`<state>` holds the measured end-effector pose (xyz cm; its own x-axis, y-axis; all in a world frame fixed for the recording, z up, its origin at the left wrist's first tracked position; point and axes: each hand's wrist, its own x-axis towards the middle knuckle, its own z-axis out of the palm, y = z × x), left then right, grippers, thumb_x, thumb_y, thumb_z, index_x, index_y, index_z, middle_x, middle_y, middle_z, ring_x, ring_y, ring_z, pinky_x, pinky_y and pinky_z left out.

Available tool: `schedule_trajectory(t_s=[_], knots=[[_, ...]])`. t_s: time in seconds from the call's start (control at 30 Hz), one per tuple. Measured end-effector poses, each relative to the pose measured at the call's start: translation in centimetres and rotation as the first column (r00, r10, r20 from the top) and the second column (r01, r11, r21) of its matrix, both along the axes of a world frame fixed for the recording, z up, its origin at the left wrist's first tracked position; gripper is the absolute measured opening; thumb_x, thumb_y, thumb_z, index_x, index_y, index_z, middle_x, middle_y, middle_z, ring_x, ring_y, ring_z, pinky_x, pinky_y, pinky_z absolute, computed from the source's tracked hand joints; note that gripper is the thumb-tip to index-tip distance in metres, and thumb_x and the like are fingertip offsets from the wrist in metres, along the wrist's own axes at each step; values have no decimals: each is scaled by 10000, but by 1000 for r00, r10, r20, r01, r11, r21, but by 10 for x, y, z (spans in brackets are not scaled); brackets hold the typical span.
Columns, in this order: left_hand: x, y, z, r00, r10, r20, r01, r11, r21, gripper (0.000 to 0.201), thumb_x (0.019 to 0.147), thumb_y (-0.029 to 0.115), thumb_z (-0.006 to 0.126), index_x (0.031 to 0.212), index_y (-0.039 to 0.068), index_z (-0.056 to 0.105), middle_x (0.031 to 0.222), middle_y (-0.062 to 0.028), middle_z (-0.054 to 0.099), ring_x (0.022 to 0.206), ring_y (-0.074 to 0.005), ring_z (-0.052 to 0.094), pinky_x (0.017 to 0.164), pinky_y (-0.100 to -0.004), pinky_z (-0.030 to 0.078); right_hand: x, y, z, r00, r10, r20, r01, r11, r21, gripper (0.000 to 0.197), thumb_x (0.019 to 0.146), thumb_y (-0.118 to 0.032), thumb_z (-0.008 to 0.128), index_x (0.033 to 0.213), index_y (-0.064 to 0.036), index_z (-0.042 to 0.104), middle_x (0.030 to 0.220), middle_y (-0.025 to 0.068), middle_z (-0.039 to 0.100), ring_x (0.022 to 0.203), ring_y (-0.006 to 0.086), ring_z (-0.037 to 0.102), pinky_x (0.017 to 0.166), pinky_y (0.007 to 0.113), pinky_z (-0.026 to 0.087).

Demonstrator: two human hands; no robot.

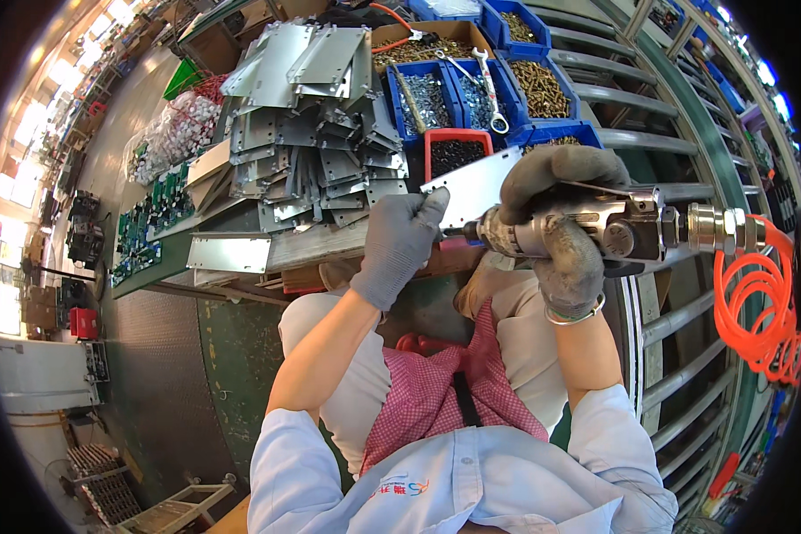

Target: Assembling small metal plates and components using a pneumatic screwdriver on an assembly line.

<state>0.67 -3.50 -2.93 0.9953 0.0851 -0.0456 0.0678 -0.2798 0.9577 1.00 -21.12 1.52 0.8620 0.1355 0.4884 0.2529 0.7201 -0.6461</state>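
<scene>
Metal rollers (636,141) were seen at the upper right of the frame, and brackets (307,129) were heaped on the counter (320,249) at upper centre. At the centre, a metal plate (476,189) was clamped at its left edge by the left hand's (399,240) fingers. Right of centre, a power tool (621,236), its tip pointed leftward, was encircled by the right hand's (571,267) fingers.

Right of centre, a silver cylindrical metal air tool (627,237) points left; a flat, pale metal plate (473,189) slants near centre.
</scene>
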Motion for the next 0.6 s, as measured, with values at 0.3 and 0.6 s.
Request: schedule_trajectory(t_s=[0.3, 0.6], knots=[[-2, 1, -1, 1000, -5, 2, 5, 1000, 5, 556, 913, 403, 547, 578, -40, 576, 422, -44, 459, 360, -109, 468, 374, -287, 374, -5, 5, 25, 988, -97, 121, 105, 993, -61, 445, 765, -86, 714, 1166, -17, 535, 1027, 200, 637, 812, 234, 670, 684, 349, 583], [-4, -2, 4, 995, 4, -105, -13, 996, -83, 563, 913, 400, 549, 553, -33, 560, 404, -30, 443, 344, -110, 468, 358, -277, 372, -1, 3, 21, 985, -87, 151, 109, 983, -147, 404, 750, -107, 613, 1140, -49, 527, 1020, 134, 624, 899, 225, 635, 727, 333, 551]])
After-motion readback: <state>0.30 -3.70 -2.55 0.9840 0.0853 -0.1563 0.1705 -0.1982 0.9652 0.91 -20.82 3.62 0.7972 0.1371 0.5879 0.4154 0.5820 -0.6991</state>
